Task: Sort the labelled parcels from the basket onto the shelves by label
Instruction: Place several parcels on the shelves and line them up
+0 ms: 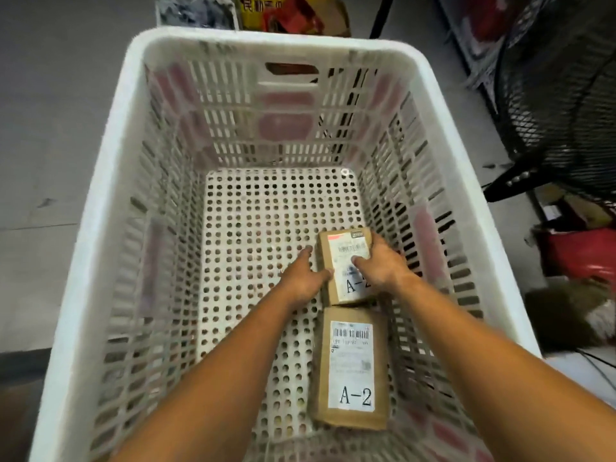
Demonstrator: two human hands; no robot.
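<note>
The far parcel (345, 265) lies flat on the floor of the basket (110, 181), caught between our 2 hands. Our right hand (383, 265) holds it, thumb down on its label (348, 278) and fingers wrapped over the right edge. Our left hand (305, 278) lies fairly straight along the left edge, forefinger stretched forward and thumb against the side, bracing rather than gripping. Just behind both wrists, nearer our body and touching the far parcel's end, lies the near parcel (351, 368), marked A-2 in full. To lift well, we judge that we should slide the left fingers under the left edge and raise the box level and straight up, so that it does not drag the near parcel. We should then shift the right thumb and read the whole code before choosing a shelf. The label shows A- and only part of the last figure, since the right hand covers it; it looks like a 2, but we cannot be sure. The small print is too blurred to read. The right fingertips are hidden behind the box, the shelves are out of view, and beyond the right hand a black fan (566, 111) is cut off by the frame.
</note>
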